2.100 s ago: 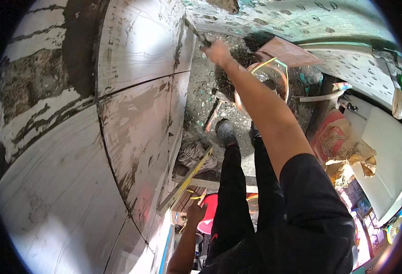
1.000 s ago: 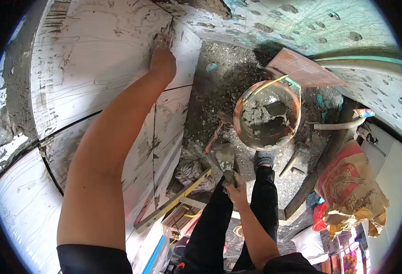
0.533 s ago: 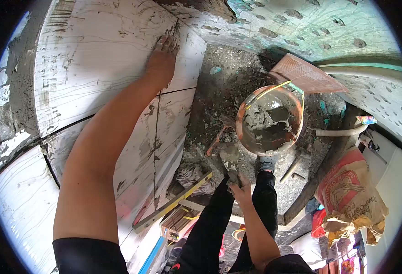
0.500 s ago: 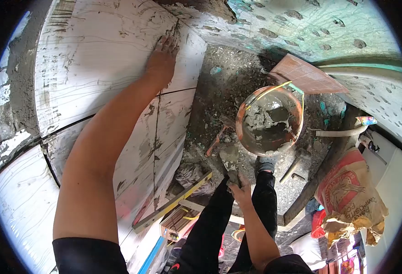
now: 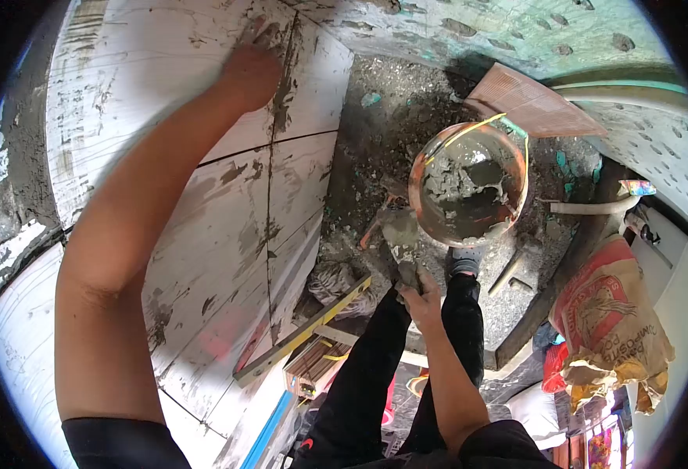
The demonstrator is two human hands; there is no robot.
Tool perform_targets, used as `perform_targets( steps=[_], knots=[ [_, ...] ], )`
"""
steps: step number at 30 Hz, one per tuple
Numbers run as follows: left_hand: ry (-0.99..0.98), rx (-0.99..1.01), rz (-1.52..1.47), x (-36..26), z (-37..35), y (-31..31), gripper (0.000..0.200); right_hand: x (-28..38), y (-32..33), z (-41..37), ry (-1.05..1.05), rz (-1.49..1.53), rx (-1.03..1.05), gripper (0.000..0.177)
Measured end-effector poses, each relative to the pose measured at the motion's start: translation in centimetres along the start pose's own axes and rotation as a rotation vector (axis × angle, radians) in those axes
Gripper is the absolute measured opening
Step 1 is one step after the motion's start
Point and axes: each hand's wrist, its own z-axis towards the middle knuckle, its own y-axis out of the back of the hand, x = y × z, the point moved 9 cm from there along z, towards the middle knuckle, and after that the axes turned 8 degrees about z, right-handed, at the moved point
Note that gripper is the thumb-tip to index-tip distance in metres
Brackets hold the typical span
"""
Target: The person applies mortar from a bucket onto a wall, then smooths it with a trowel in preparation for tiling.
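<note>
My left hand (image 5: 252, 70) rests against a white wall tile (image 5: 156, 62) near the corner, fingers stretched upward on its smeared face. A dark vertical joint (image 5: 285, 74) runs just right of that hand. Low in front of my legs, my right hand (image 5: 422, 298) is closed around the handle of a trowel (image 5: 401, 232). Grey mortar coats the trowel's blade, which points away from me beside a bucket (image 5: 413, 187). Wet grey mortar (image 5: 469, 176) lies inside the bucket.
A yellow spirit level (image 5: 305, 332) leans by the tiled wall. A hammer (image 5: 510, 270) lies on the rough floor, and a ribbed tile (image 5: 528, 102) leans behind the bucket. A torn paper sack (image 5: 614, 320) stands at right, past a raised curb (image 5: 535, 328).
My left hand has slid up and left across the tile, away from the joint. My right hand still holds the trowel, whose blade now shows more clearly. The view has shifted slightly.
</note>
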Motion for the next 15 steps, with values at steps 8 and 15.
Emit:
perform_targets(
  steps=[8,15],
  knots=[
    [0.012,-0.067,-0.025,0.0,-0.7,1.0,0.045,-0.5,0.6,0.8,0.016,-0.049,0.020,0.046],
    [0.120,-0.151,-0.050,0.0,-1.8,1.1,0.048,3.5,1.1,0.5,0.165,-0.008,-0.199,0.031]
  ],
)
